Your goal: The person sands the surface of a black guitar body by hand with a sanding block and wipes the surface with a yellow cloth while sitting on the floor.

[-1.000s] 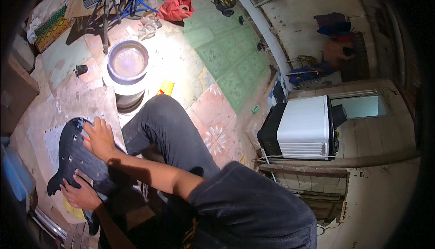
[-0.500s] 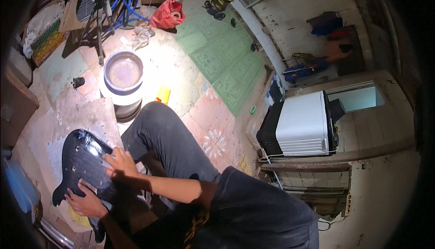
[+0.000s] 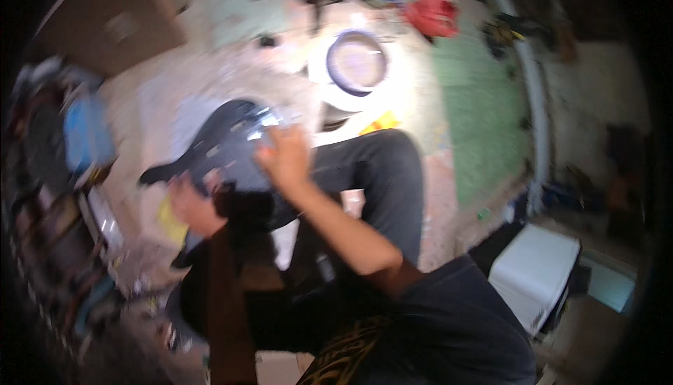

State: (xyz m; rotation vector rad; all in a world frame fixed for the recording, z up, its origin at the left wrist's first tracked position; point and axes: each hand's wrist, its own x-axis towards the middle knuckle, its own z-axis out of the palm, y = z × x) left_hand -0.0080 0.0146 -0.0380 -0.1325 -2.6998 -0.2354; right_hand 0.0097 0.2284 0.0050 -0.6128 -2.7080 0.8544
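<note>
A glossy black curved flat piece with small holes (image 3: pixel 224 139) lies angled over a worn board (image 3: pixel 151 125) beside my bent leg. My left hand (image 3: pixel 196 203), blurred, rests on the piece's lower left part with fingers spread. My right hand (image 3: pixel 284 157) is on its upper right part, fingers bent around something small with a bit of orange, too smeared to make out, beside a bright reflection on the black surface. A yellow item (image 3: pixel 174 218) shows under the left side of the piece.
A purple basin (image 3: pixel 356 41) sits on a white round stand ahead. Also around are a red bag (image 3: pixel 429 15), an orange item (image 3: pixel 378 120), a brown box (image 3: pixel 119 27), a blue container (image 3: pixel 87 136), clutter along the left, and a white appliance (image 3: pixel 533 276) at lower right.
The view has swung left and blurred, so the scene sits further right in it. My right hand has shifted along the black piece; my left hand stays at its lower left.
</note>
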